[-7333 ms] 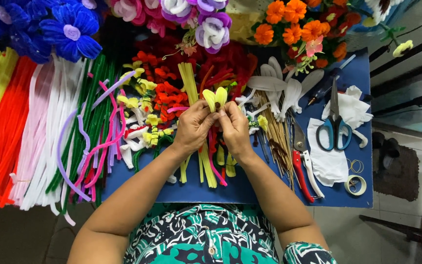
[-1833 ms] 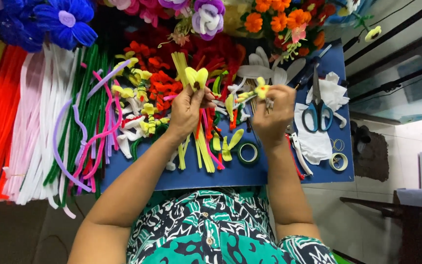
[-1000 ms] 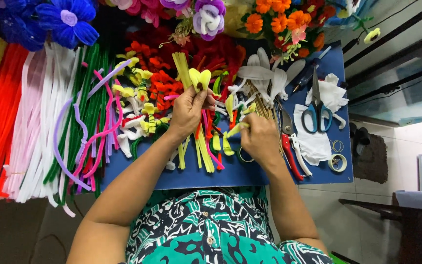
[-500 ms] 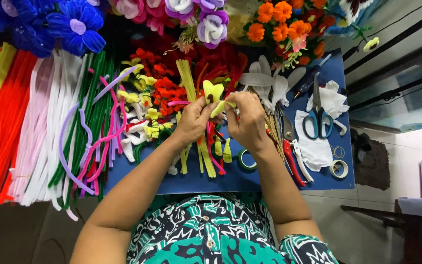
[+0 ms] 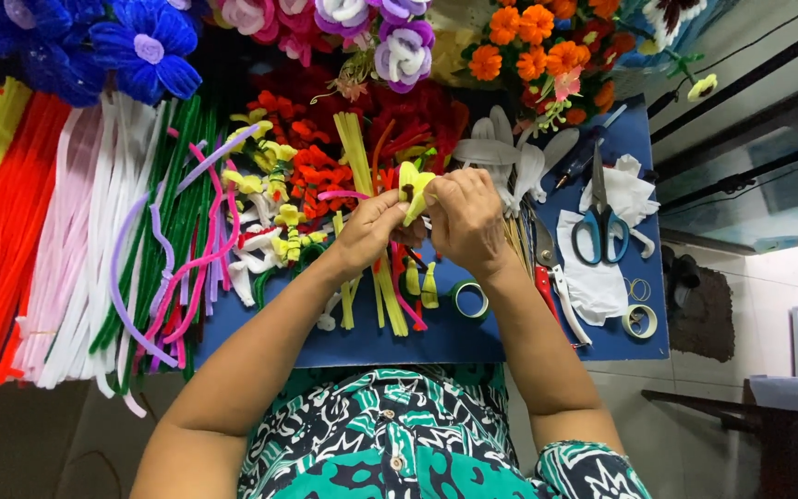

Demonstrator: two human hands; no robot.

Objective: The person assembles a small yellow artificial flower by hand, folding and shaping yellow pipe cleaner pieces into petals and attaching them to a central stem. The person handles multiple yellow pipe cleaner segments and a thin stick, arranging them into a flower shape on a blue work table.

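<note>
Hands meet over the middle of the blue desk (image 5: 510,346). Left hand (image 5: 371,231) and right hand (image 5: 464,217) both pinch a small yellow flower (image 5: 413,180) of bent pipe cleaner, held just above the loose yellow stems (image 5: 385,296). Green tape roll (image 5: 466,298) lies just below the right wrist. Scissors (image 5: 600,222) rest on white paper to the right, well apart. Long pipe cleaners (image 5: 57,240) in red, white and green lie fanned out on the left.

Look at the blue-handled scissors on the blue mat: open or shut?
Shut. The scissors lie flat on white paper, blades together in one point, handles side by side.
</note>
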